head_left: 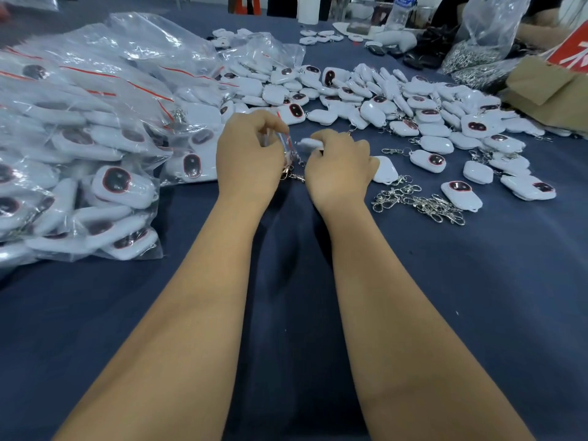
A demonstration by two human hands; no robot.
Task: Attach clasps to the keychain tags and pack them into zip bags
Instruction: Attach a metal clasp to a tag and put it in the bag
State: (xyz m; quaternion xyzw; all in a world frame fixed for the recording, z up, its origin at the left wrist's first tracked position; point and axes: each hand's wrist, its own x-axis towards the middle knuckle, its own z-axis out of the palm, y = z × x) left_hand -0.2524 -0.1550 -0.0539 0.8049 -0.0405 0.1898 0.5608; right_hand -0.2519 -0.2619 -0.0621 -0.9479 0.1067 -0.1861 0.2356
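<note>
The left hand (249, 154) pinches a small clear zip bag (284, 147) by its mouth, fingers curled round the film, while the right hand (339, 167) grips a white keychain tag (308, 144) with its fingers closed over most of it. Both meet above the dark table (286, 281), between the heap of packed bags (95, 138) on the left and the loose tags (413, 122) spread to the right.

The likeliest slip, as I judge it, is at the bag's mouth: the film is thin and slack, so if the left fingers let the opening collapse, the tag's edge could catch on the lip instead of sliding in. A clasp (294, 176) hangs below the two hands (whether it belongs to the tag in hand I cannot tell for certain), and a dangling clasp could snag on the bag's rim or stay outside when the zip closes. The pile of spare clasps (420, 202) just right of the wrist could also be dragged along by the forearm.

The tag's visible end points left, toward the bag's mouth, and its long axis seems to lie roughly level, running left to right across the view; the rest is hidden under the fingers.
</note>
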